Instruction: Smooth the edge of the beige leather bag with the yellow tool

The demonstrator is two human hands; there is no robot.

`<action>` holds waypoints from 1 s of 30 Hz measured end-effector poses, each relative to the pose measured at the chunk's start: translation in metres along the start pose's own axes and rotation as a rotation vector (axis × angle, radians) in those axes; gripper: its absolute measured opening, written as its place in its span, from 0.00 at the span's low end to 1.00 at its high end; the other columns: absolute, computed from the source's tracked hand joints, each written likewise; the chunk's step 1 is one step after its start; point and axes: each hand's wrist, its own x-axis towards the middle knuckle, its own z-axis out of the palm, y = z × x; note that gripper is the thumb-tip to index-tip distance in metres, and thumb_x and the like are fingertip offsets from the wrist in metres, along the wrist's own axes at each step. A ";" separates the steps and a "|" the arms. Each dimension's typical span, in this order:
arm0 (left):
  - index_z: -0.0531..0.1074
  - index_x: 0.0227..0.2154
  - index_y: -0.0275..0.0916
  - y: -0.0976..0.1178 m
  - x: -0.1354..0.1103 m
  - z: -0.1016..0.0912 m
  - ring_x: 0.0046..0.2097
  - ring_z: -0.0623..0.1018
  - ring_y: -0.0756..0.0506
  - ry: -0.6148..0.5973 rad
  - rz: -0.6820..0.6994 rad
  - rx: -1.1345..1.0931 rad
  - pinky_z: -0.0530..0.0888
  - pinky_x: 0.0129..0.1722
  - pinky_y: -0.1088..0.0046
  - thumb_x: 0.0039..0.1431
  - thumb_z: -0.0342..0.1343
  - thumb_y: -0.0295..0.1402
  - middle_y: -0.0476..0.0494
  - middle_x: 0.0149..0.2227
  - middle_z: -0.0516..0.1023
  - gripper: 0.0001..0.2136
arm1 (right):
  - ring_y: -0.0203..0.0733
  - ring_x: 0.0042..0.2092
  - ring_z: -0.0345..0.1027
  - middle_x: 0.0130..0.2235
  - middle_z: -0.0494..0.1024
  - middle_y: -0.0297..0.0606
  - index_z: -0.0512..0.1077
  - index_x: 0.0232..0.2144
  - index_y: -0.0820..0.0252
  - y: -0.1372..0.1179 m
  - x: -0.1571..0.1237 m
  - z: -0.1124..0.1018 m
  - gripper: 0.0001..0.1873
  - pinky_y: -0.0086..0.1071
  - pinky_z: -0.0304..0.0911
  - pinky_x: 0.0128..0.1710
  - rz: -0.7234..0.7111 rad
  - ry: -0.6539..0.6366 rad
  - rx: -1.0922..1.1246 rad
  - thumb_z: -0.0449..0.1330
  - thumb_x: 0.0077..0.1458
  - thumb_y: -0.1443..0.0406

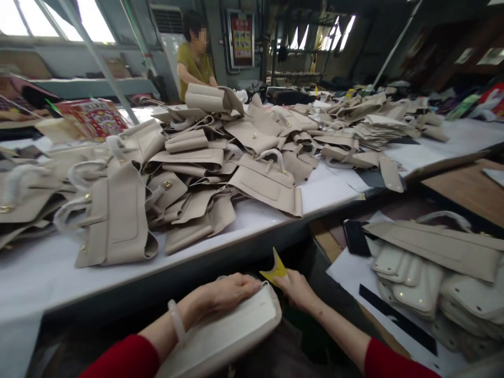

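Observation:
My left hand (236, 289) lies over the top of a cream handbag (232, 328) on my lap, its fingers curled at the far edge. The bag is tilted, with its pale flat face toward me and a rounded corner to the right. My right hand (297, 289) is closed around a yellow flat tool (276, 265) with a notched, two-pointed end. That end points up and to the left, just beyond the bag's right corner. The tool's lower part is hidden in my fingers.
Beige bag pieces with wrapped handles (118, 215) are heaped along the white-covered table (189, 262) ahead. At right, a side surface bears stacked flaps (413, 283), a phone (356, 237), a black strip (397, 317) and a beige panel (441, 244). A co-worker (192, 63) stands across the table.

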 end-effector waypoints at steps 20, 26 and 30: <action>0.46 0.69 0.48 -0.014 0.008 0.004 0.30 0.67 0.50 0.086 -0.020 -0.285 0.66 0.31 0.77 0.61 0.56 0.44 0.51 0.33 0.76 0.37 | 0.41 0.30 0.72 0.30 0.82 0.42 0.74 0.26 0.59 -0.086 0.001 -0.063 0.27 0.33 0.44 0.28 -0.797 0.009 -0.972 0.47 0.67 0.49; 0.62 0.64 0.49 -0.001 0.004 -0.003 0.50 0.74 0.42 0.082 0.113 -0.201 0.68 0.51 0.70 0.63 0.55 0.43 0.47 0.56 0.75 0.27 | 0.40 0.28 0.73 0.29 0.82 0.40 0.74 0.27 0.58 -0.088 0.010 -0.060 0.28 0.33 0.39 0.25 -0.916 0.023 -1.069 0.45 0.67 0.49; 0.67 0.61 0.48 0.007 0.002 -0.006 0.49 0.75 0.42 0.042 0.107 -0.180 0.69 0.49 0.71 0.64 0.53 0.42 0.49 0.53 0.78 0.23 | 0.41 0.28 0.74 0.28 0.82 0.40 0.74 0.27 0.59 -0.086 0.012 -0.059 0.28 0.33 0.40 0.25 -0.955 0.018 -1.095 0.45 0.68 0.50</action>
